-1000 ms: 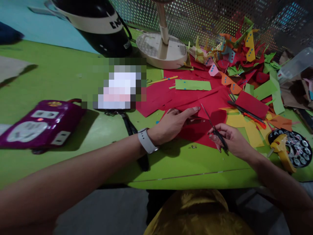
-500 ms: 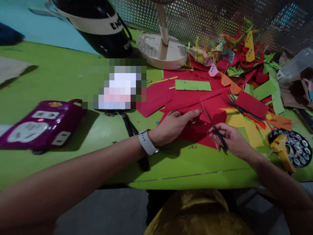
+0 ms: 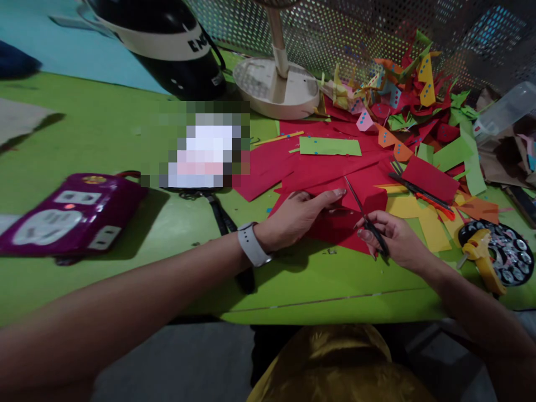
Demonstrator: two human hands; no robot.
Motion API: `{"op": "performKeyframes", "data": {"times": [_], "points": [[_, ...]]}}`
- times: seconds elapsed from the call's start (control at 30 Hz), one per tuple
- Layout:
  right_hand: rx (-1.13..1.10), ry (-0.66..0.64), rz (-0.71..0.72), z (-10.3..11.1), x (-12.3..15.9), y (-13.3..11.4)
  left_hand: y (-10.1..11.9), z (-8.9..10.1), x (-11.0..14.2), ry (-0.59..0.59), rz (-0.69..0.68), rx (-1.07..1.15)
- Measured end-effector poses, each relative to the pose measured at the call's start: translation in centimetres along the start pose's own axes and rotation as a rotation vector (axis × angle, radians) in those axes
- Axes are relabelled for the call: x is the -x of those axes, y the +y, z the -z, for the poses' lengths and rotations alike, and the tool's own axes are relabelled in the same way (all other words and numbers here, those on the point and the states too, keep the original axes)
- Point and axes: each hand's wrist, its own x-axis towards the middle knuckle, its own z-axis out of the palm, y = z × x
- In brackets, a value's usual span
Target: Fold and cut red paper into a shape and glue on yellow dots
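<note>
A red piece of paper (image 3: 347,231) is pinched in my left hand (image 3: 299,215), thumb on top and fingers partly hidden beneath. Dark-handled scissors (image 3: 372,231) are held in my right hand (image 3: 396,237), their blades pointing up and left, at the paper's right side. Whether the blades are fully closed is hard to make out. More red sheets (image 3: 330,167) lie under and behind my hands, with a light green strip (image 3: 330,146) on top of them. A smaller red rectangle (image 3: 431,178) rests to the right, beside a second dark tool (image 3: 419,191).
Folded paper pieces (image 3: 393,95) heap up by the mesh panel (image 3: 335,33). A yellow glue gun (image 3: 483,257) lies at right near a black round case (image 3: 517,251). At left are a purple power strip (image 3: 75,215) and a blurred-out bright screen (image 3: 205,151). Behind stands a white lamp base (image 3: 276,92).
</note>
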Motion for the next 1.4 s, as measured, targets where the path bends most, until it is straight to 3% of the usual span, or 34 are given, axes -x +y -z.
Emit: {"op": "performKeyframes", "data": {"times": [0.27,0.77,1.0,1.1,1.17,1.27,1.33,1.4], "points": [[0.036,-0.014,0.01,0.1,0.1,0.0,0.9,-0.2,0.4,0.008,0.043,0.081],[-0.004,-0.005,0.017,0.2,-0.1,0.3,0.3,0.0,0.1,-0.004,-0.01,-0.035],[0.057,-0.022,0.015,0.5,-0.1,0.1,-0.4,-0.1,-0.2,-0.026,-0.007,0.147],[0.17,-0.059,-0.02,1.1,0.2,-0.3,-0.9,0.2,-0.8,-0.025,-0.014,0.315],[0.293,-0.025,-0.013,2.0,0.4,-0.7,-1.2,0.6,-1.3,0.038,-0.019,0.341],[0.62,0.182,0.112,3.9,0.5,-1.2,-1.4,1.0,-2.3,0.157,-0.091,0.397],[0.936,0.343,0.152,5.4,0.4,-1.4,-1.4,1.0,-2.8,0.16,-0.145,0.513],[1.206,0.452,0.105,6.5,0.2,-1.6,-1.4,0.9,-3.2,0.129,-0.164,0.589]]}}
